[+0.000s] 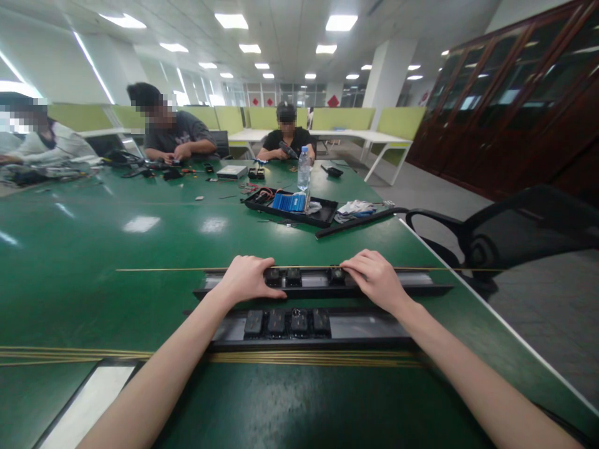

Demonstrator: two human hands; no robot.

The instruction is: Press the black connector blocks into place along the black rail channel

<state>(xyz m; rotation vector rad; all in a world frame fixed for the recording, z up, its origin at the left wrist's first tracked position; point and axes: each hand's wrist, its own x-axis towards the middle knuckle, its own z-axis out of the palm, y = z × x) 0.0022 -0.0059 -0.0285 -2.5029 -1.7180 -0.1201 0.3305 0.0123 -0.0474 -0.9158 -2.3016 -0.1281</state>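
Note:
A long black channel (pixel 374 290) with a grey inside lies across the table in front of me, with a few small black blocks (pixel 293 277) in it. Along its far edge runs a thin brass-coloured rod (pixel 159 270), sticking out past both ends. My left hand (pixel 246 279) spans the channel, fingers at the far side and thumb on the near wall, gripping it. With thumb and fingertips together, my right hand (pixel 374 279) pinches the rod beside the rightmost block (pixel 336 275). Nearer to me, a second channel (pixel 365 327) carries several black blocks (pixel 277 323) in a row.
Several brass rods (pixel 309 357) lie near me, by a white, black-edged panel (pixel 88 408). Farther off are a black tray (pixel 322 215) with a blue item (pixel 289 201), a water bottle (pixel 304 168), cloths (pixel 356 209) and a black bar (pixel 355 223). People work across the table; an office chair (pixel 515 231) stands right.

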